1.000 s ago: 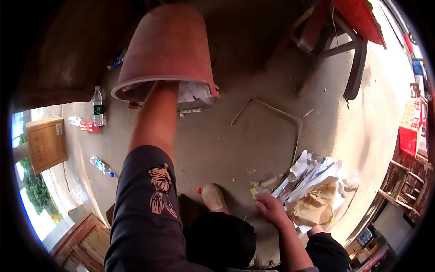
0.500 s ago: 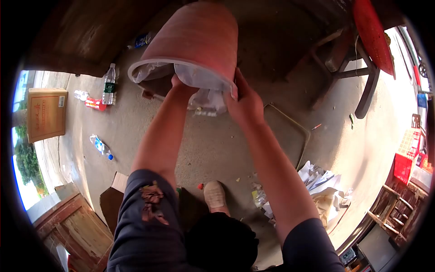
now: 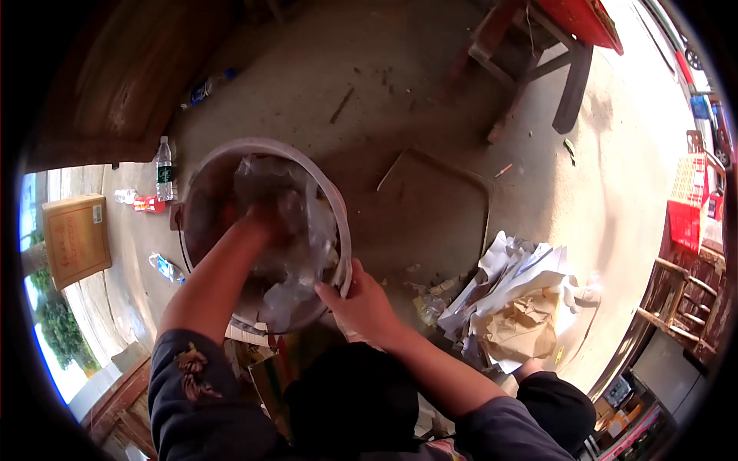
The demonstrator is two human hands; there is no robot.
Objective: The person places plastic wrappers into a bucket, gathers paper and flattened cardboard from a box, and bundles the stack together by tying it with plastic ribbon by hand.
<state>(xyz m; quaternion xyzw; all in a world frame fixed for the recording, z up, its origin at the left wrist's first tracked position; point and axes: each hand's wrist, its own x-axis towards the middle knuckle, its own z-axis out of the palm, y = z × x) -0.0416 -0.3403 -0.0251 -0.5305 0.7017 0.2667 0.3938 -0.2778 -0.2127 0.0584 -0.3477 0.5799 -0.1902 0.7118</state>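
A round reddish bucket [image 3: 338, 203] with a pale rim has its mouth turned up toward me. Clear plastic bags [image 3: 288, 288] lie inside it along the wall. My left hand [image 3: 278, 219] reaches down into the bucket among the plastic; its fingers are dark and blurred, so their grip cannot be made out. On the near right side, my right hand [image 3: 363, 303] is closed over the rim, thumb on the inner side. A heap of crumpled white paper [image 3: 492, 284] and brown paper [image 3: 526, 326] lies on the floor to the right of that hand.
Plastic bottles [image 3: 164, 170] lie or stand at the left, near a cardboard box [image 3: 77, 240]. A thin bent rod [image 3: 487, 203] lies on the floor beyond the paper. A wooden stool [image 3: 573, 88] stands at the upper right. Below the bucket is an open carton [image 3: 269, 380].
The bucket has come down toward me and to the left, tipping from mouth-down to mouth-up. My left hand has gone deeper inside, while my right hand stays on the rim.
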